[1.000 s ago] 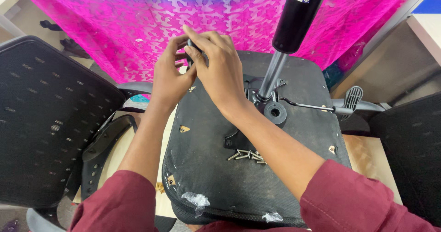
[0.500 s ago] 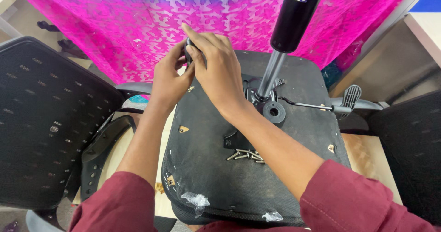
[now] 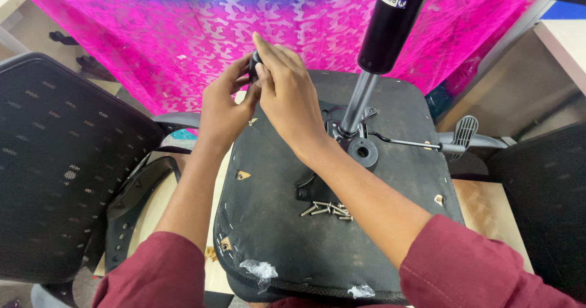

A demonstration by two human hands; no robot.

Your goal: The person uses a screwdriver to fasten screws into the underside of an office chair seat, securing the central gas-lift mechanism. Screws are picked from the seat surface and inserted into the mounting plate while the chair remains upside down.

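Observation:
An upturned black office chair seat [image 3: 287, 247] lies in front of me, underside up, with its gas cylinder [image 3: 383, 39] rising from the metal mechanism [image 3: 351, 140]. Both hands meet at the seat's far left corner. My left hand [image 3: 221, 109] and my right hand [image 3: 287, 94] pinch a small black part [image 3: 253, 67] between their fingertips. Several loose screws [image 3: 326, 209] lie on the seat near my right forearm.
A black mesh chair back [image 3: 55, 161] stands at the left, with a black armrest piece [image 3: 131, 204] beside it. A lever with a paddle handle [image 3: 461, 134] sticks out to the right. Pink patterned cloth [image 3: 183, 39] hangs behind. Another mesh panel [image 3: 549, 204] is at the right.
Both hands stay at the seat's far left corner on the small black part; the fingers have shifted slightly around it.

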